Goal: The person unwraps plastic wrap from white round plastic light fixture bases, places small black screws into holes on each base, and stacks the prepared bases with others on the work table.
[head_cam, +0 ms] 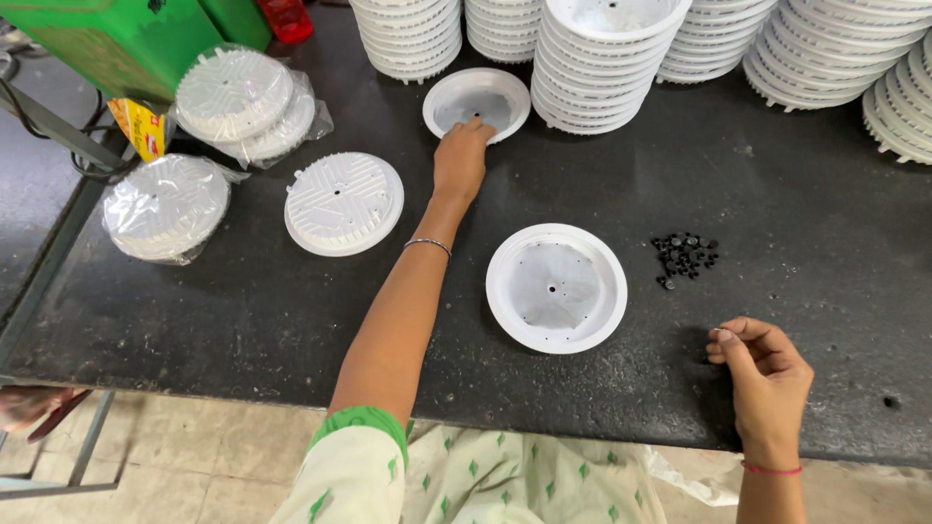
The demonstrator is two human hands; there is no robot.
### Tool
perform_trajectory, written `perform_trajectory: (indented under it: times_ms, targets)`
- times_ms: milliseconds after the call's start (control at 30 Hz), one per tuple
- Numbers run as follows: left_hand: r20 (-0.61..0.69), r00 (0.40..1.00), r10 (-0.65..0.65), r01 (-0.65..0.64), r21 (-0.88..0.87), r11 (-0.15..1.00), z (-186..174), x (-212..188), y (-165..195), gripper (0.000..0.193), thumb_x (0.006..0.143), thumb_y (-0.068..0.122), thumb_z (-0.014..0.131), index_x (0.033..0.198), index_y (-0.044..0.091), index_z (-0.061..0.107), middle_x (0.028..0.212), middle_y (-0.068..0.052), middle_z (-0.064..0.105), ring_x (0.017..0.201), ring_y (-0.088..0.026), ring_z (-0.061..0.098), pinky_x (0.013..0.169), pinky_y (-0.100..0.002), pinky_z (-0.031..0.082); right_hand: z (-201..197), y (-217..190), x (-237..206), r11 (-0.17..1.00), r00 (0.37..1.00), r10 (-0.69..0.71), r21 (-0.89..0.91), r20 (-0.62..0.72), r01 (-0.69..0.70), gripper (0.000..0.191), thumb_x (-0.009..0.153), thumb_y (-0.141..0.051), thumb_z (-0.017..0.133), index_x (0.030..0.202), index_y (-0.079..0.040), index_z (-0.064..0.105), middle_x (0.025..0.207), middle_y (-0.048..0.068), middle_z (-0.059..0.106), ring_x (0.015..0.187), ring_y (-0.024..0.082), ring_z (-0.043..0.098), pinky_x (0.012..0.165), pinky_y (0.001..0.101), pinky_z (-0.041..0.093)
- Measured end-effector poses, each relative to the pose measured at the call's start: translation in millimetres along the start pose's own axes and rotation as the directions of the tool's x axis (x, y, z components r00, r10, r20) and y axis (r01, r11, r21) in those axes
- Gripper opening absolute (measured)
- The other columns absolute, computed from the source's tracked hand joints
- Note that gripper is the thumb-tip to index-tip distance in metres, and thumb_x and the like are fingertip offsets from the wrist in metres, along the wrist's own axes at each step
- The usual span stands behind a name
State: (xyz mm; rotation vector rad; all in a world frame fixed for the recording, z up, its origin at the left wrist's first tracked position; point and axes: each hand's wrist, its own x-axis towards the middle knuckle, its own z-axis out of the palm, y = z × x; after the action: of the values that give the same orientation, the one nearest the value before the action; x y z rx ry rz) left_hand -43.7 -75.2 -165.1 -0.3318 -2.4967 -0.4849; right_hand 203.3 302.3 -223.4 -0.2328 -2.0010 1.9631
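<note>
As my left hand [462,153] reaches across the table [777,194], its fingers rest on the near rim of a white dish [477,100] lying open side up just below the stacks [594,58]; the hand is curled over the rim, touching but not lifting. My right hand [767,374] rests near the front edge, fingers pinched together; whether it holds one of the black plugs I cannot tell from this angle. A second dish [556,287] lies open side up between my arms, its centre hole empty, so I judge it unfitted. A small heap of plugs [684,256] sits just right of it. One ribbed disc [344,202] lies loose to the left; two bagged bundles [165,206] sit beyond, sealed. Tall stacks at the back suggest most of the work remains.
</note>
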Motion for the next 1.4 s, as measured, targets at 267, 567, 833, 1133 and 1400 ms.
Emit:
perform_trajectory:
  times_ms: [267, 567, 833, 1133, 1400]
  targets:
    - [-0.057, 0.991, -0.124, 0.095, -0.361, 0.928, -0.9, -38.0, 19.0, 0.031, 0.081, 0.010, 0.077, 0.112, 0.007, 0.073, 0.107, -0.007, 0.070, 0.099, -0.028, 0.067, 0.086, -0.042, 0.052, 4.2, -2.7, -2.7, 0.999, 0.999, -0.033, -0.041, 0.021, 0.034, 0.007, 0.103, 0.003, 0.065, 0.109, 0.002, 0.068, 0.100, 0.007, 0.071, 0.089, 0.011, 0.066, 0.083, 0.0232, 0.056]
    - [0.415, 0.906, -0.086, 0.395, -0.755, 0.524, 7.3, -69.7, 28.5, 0.014, 0.090, 0.017, 0.078, 0.104, 0.012, 0.078, 0.102, -0.002, 0.079, 0.092, -0.015, 0.076, 0.081, -0.031, 0.061, 14.1, -0.8, -3.3, 0.986, 1.000, -0.008, -0.164, 0.024, 0.012, 0.007, 0.104, 0.002, 0.066, 0.110, 0.001, 0.068, 0.101, 0.005, 0.071, 0.087, 0.009, 0.066, 0.081, 0.0218, 0.055]
    - [0.387, 0.889, 0.247, 0.036, -0.595, 0.803, -17.7, -77.9, 4.0, 0.044, 0.075, -0.010, 0.068, 0.100, 0.024, 0.081, 0.139, -0.002, 0.064, 0.131, -0.029, 0.053, 0.111, -0.044, 0.041, 23.7, 0.5, 0.6, 0.974, 0.998, -0.043, -0.225, -0.043, 0.032, 0.005, 0.102, -0.003, 0.067, 0.106, 0.000, 0.068, 0.095, 0.002, 0.070, 0.082, 0.008, 0.066, 0.075, 0.0212, 0.055]
    - [0.726, 0.660, 0.192, 0.187, -0.407, 0.894, -52.8, -74.2, 16.5, 0.046, 0.061, -0.004, 0.078, 0.091, 0.031, 0.083, 0.162, 0.004, 0.039, 0.151, -0.023, 0.028, 0.123, -0.044, 0.020, 35.6, -11.3, 38.9, 0.693, 0.979, -0.201, -0.709, -0.016, 0.131, 0.013, 0.093, -0.013, 0.077, 0.102, -0.004, 0.077, 0.089, 0.004, 0.074, 0.075, 0.010, 0.066, 0.072, 0.0274, 0.053]
    - [0.489, 0.714, 0.501, 0.107, -0.783, 0.612, -64.2, -64.8, 24.3, 0.025, 0.067, 0.009, 0.084, 0.087, 0.022, 0.081, 0.160, -0.004, 0.045, 0.152, -0.028, 0.032, 0.123, -0.046, 0.025, 33.7, -9.3, 39.8, 0.735, 0.983, -0.175, -0.672, -0.056, 0.093, 0.017, 0.099, -0.015, 0.073, 0.111, -0.005, 0.077, 0.090, 0.004, 0.074, 0.072, 0.009, 0.063, 0.068, 0.0247, 0.052]
